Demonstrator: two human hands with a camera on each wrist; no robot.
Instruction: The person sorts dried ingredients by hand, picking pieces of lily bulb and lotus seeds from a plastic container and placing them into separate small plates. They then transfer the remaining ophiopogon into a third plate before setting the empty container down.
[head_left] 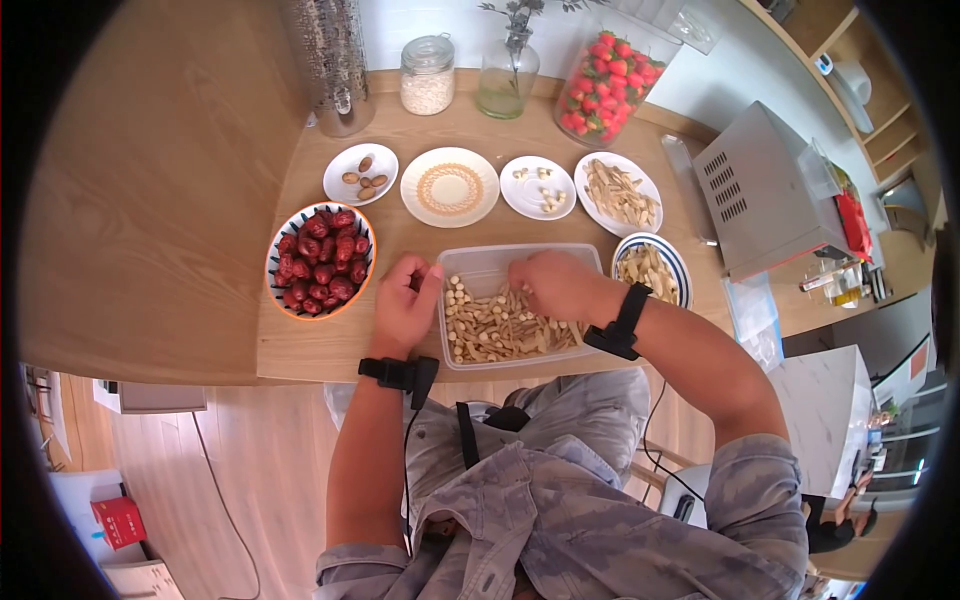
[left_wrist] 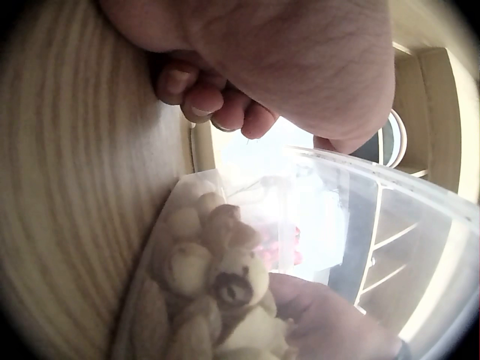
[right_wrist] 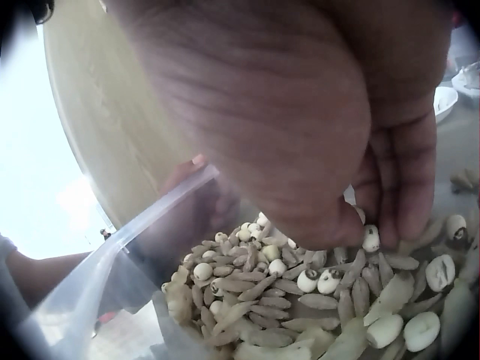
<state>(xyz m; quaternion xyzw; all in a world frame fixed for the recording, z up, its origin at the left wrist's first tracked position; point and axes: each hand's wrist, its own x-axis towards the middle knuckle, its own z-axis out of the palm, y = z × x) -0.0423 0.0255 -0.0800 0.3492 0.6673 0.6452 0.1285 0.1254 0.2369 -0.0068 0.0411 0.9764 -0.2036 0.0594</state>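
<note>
A clear plastic box (head_left: 480, 262) holds a mix of lotus seeds and thin, greyish-tan dried pieces (right_wrist: 300, 300), with some wider pale slices among them. My right hand (head_left: 565, 285) reaches into it from the right. Its thumb and fingertips pinch a lotus seed (right_wrist: 371, 238) low over the mix. Outside the box's left wall is my left hand (head_left: 403, 310), fingers loosely curled and holding nothing. Pale lotus seeds (left_wrist: 187, 266) show through the wall in the left wrist view.
Left of the box stands a bowl of red dates (head_left: 322, 262). Behind are a plate with several brown nuts (head_left: 366, 182), a patterned plate (head_left: 450, 187), a plate of lotus seeds (head_left: 540, 187) and a plate of dried slices (head_left: 620, 193). A blue-rimmed bowl (head_left: 687, 285) sits at right.
</note>
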